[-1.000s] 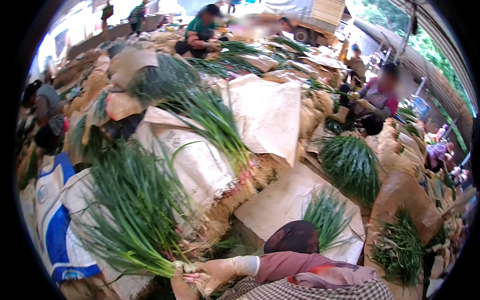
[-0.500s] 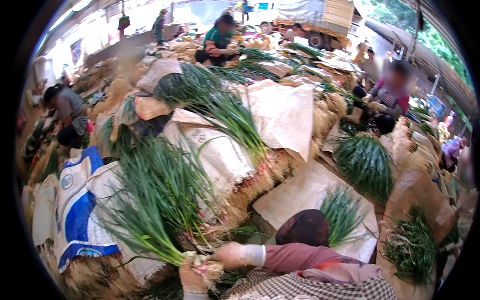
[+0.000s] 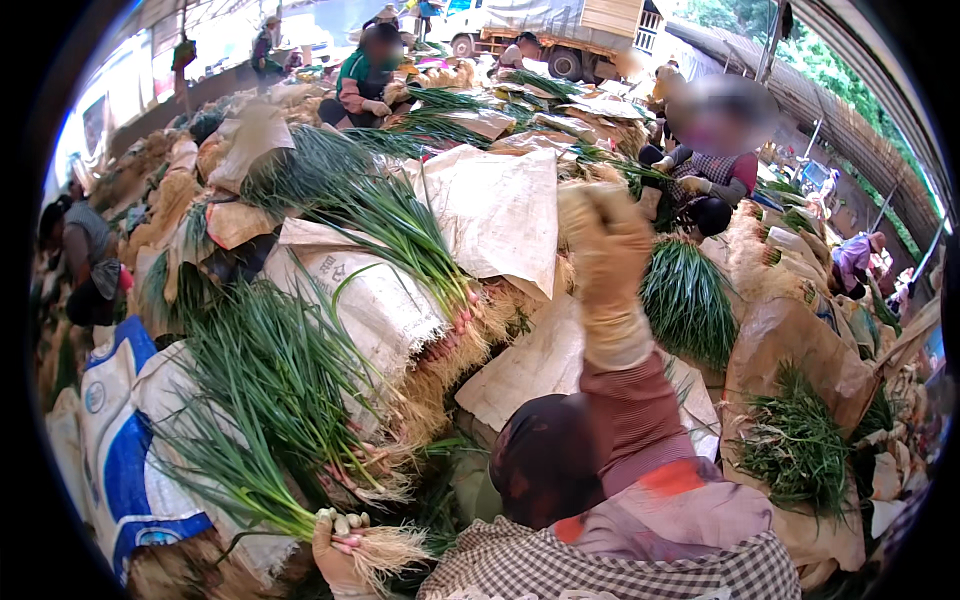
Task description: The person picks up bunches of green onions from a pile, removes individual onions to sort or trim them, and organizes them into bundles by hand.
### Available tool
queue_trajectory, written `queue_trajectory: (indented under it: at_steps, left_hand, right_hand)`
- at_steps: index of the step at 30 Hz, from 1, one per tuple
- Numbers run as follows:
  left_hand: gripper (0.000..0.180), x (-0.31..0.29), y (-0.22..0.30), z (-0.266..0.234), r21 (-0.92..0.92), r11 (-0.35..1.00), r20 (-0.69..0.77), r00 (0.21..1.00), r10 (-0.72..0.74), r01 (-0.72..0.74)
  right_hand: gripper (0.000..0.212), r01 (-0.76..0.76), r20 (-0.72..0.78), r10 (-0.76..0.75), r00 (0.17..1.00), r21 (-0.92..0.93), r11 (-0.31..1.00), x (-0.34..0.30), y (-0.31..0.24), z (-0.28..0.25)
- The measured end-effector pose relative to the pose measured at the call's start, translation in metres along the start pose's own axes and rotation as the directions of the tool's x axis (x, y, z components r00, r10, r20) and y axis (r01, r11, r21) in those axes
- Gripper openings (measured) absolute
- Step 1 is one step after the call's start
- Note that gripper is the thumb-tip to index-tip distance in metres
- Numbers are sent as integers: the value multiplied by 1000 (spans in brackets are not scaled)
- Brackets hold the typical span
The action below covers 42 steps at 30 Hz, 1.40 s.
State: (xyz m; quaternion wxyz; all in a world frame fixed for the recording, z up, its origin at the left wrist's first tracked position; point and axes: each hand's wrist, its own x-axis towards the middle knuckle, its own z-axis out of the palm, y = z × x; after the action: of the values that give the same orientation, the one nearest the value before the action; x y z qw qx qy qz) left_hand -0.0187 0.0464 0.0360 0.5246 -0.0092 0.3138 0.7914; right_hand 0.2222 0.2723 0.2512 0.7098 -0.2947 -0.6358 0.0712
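My left hand (image 3: 338,565), in a pale glove, is closed round the white-and-pink bulb ends of a bunch of spring onions (image 3: 285,508). Their green leaves fan out to the upper left, and the stringy roots (image 3: 385,552) stick out to the right. A larger pile of spring onions (image 3: 270,390) lies just beyond, roots toward me. My right hand (image 3: 607,250), in a yellowish glove, is raised well away from the bunch, in front of the pale sacking. Motion smears its fingers, so whether they are closed is unclear.
Beyond the pile, more spring onions (image 3: 395,220) lie on white sacks (image 3: 350,300). A blue-and-white sack (image 3: 125,450) is at left. Green bunches (image 3: 690,300) and a tangled heap of greens (image 3: 795,445) lie at right. Several people sit working around; a truck (image 3: 560,40) stands behind.
My right hand has left the bulbs and swung up and to the right. My left hand still holds the bunch, slightly lower and further left in view. The whole view has shifted somewhat.
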Motion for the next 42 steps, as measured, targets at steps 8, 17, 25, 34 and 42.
queue_trajectory:
  at_steps: [8, 17, 25, 34, 42]
  left_hand:
    - [27, 12, -1, -2, 21, 1000, -169, 986, 4, 0]
    - [17, 36, -20, 15, 230, 970, -267, 964, -15, 78]
    - [25, 50, -28, 5, 64, 985, -187, 972, -145, 159]
    - [19, 48, -23, 10, 128, 961, -269, 941, -206, 246]
    - [21, 59, -22, -2, -15, 943, -293, 901, -321, 331]
  right_hand:
    - [14, -1, -206, -6, 979, -32, 999, 25, 28, -75]
    - [25, 131, 74, -110, 991, -426, 895, -2, 53, -86]
    - [25, 283, 45, -320, 946, -595, 753, 13, 39, -96]
    - [27, 409, 80, -580, 811, -786, 464, 24, 12, -119]
    - [30, 380, -23, -602, 798, -756, 532, 26, 13, -104]
